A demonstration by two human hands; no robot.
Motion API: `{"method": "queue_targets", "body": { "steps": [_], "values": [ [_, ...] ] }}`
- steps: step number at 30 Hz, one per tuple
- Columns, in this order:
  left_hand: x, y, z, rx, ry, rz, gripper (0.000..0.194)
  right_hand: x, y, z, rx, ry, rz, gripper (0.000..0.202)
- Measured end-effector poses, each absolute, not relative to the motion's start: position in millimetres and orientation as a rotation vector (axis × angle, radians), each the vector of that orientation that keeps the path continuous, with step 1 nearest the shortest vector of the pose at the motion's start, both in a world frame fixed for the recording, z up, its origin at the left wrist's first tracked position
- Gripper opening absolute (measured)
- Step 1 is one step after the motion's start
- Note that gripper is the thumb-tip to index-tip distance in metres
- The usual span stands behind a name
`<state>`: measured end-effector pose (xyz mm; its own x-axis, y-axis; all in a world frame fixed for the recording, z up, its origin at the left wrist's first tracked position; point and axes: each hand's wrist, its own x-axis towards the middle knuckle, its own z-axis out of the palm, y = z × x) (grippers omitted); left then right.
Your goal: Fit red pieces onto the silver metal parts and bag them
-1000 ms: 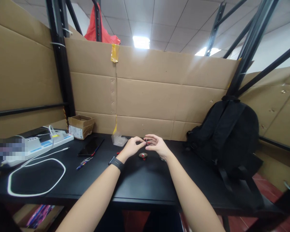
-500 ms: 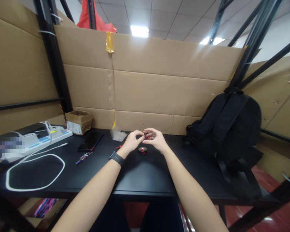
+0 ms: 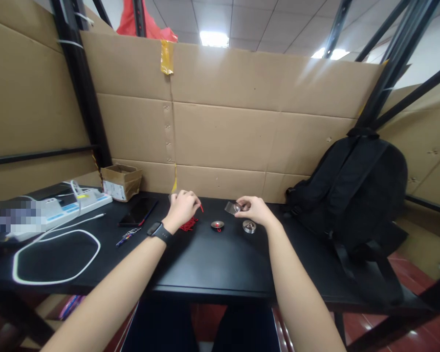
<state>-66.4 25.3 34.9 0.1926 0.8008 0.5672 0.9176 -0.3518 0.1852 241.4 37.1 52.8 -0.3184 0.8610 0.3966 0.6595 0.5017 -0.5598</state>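
Note:
My left hand (image 3: 183, 209) is closed in a pinch on a short red cord (image 3: 201, 208), just above a pile of red cords (image 3: 189, 225) on the black table. Wearing no watch, my right hand (image 3: 256, 211) has its fingertips closed on a shiny round metal piece (image 3: 237, 208); a small clear plastic piece (image 3: 229, 208) shows beside it. Below that hand lies a silvery metal disc stack (image 3: 249, 226). Between the hands sits a metal disc (image 3: 217, 225) with red cord at its middle. The clear plastic tray behind my left hand is mostly hidden.
A black backpack (image 3: 355, 195) stands on the right of the table. To the left are a phone (image 3: 137, 212), a key ring (image 3: 127, 236), an open cardboard box (image 3: 121, 182), a white power strip (image 3: 69, 209) and a looped white cable (image 3: 14, 266). Cardboard panels (image 3: 220, 132) rise behind.
My hands were together above the metal disc, working on a small red-corded piece. They have moved apart, the left toward the red cords, the right toward the metal pieces.

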Motion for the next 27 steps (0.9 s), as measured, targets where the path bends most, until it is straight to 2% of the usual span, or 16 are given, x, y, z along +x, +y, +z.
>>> {"method": "queue_targets", "body": {
  "steps": [6, 9, 17, 27],
  "values": [
    [-103, 15, 21, -2.088, -1.740, -0.721, 0.022, 277, 42, 47, -1.504, -2.302, 0.583, 0.052],
    [-101, 13, 13, -2.092, -1.742, -0.714, 0.023, 280, 47, 42, -1.573, -2.342, 0.577, 0.051],
    [-88, 14, -2, -2.152, -1.704, -0.847, 0.021, 283, 53, 34, -1.541, -2.350, 0.646, 0.045],
    [-73, 4, 7, -2.218, -1.654, -0.851, 0.023, 278, 54, 32, -1.614, -2.373, 0.658, 0.056]
  ]
}}
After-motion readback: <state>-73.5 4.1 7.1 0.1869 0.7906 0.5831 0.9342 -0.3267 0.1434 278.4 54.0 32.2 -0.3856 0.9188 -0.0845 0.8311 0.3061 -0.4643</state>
